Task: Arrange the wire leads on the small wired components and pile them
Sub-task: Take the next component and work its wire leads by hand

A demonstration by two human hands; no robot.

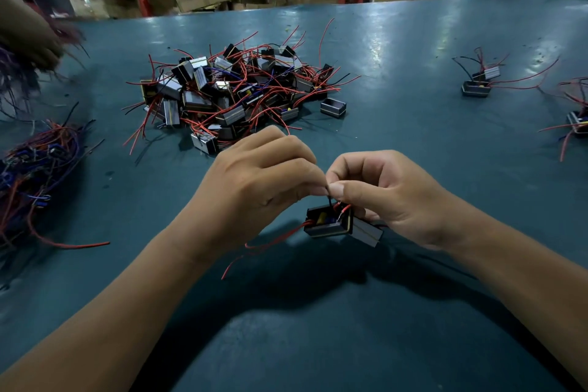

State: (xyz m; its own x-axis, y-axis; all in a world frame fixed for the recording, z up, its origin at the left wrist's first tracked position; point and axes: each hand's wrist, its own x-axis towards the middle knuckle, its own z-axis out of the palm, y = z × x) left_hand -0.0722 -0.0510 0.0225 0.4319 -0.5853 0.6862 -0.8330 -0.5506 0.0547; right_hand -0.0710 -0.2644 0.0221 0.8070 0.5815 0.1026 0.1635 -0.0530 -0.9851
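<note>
A small black box-shaped component (329, 222) with red and black leads hangs just above the green table (413, 124), near its front middle. My right hand (391, 194) holds it, thumb and forefinger pinching a thin lead above it. My left hand (264, 175) meets the right and pinches the same black lead with its fingertips. Two red leads (270, 242) trail down to the left onto the table. A big pile of like components (232, 92) with tangled red wires lies behind my hands.
One empty black case (333, 107) sits right of the pile. A few wired components (477, 86) lie at the far right. A tangle of blue and red wires (35, 175) lies at the left, with another person's blurred hand (28, 38) above it. Cardboard boxes stand beyond the table.
</note>
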